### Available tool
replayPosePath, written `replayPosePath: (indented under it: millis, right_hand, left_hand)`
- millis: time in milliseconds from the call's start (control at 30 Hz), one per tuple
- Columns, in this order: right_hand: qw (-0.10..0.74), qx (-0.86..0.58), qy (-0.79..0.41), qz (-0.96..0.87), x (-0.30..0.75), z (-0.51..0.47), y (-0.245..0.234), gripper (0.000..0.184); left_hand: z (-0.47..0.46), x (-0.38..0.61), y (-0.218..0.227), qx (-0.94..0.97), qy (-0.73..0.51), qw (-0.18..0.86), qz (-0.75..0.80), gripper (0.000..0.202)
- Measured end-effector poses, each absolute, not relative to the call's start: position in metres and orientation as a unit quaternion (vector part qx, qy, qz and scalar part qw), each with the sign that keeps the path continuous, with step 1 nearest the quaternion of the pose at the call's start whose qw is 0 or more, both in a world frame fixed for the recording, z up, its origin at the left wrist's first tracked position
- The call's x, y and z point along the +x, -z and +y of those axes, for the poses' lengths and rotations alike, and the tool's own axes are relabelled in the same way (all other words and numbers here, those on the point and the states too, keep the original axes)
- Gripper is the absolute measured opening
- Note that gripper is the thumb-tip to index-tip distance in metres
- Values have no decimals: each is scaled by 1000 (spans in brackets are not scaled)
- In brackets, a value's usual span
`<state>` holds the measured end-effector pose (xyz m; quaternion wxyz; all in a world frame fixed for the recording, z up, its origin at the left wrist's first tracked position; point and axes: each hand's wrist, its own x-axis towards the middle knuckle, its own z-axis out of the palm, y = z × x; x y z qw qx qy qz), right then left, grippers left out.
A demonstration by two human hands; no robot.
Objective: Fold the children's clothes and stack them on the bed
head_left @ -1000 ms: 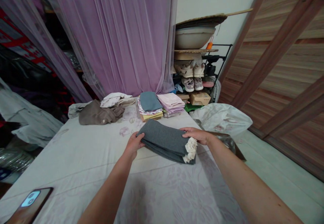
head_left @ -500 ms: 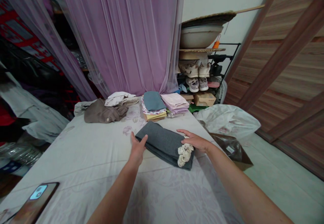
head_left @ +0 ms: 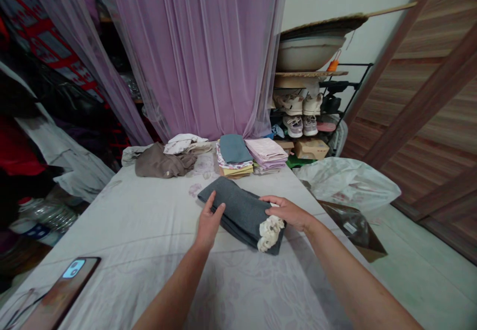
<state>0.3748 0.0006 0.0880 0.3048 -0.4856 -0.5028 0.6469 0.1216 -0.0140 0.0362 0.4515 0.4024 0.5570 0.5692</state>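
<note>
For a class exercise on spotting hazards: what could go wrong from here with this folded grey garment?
The cream ruffled trim pokes out of the grey garment beside the right hand, so the fold might slip. Pushed forward by the left hand, the garment could topple the stack of folded clothes. The phone on the bed might get knocked.

A home bedroom, flower-patterned bed (head_left: 112, 230), shoe rack (head_left: 352, 65), sheer mauve curtain (head_left: 194, 56)
</note>
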Motion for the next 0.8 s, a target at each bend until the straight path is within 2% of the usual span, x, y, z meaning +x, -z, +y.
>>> replayPosePath:
  millis: [367, 567, 800]
  right_hand:
    - [397, -425, -632, -512, 274, 4, -68, 47]
    - [403, -420, -621, -526, 255, 8, -57, 52]
    - [462, -417, -533, -573, 225, 47, -58, 49]
  left_hand:
    - [25, 53, -52, 389, -602, 346, 605, 71]
    - [55, 29, -54, 388, -602, 378, 587, 72]
    - [120, 18, -100, 467, -579, 355, 567, 70]
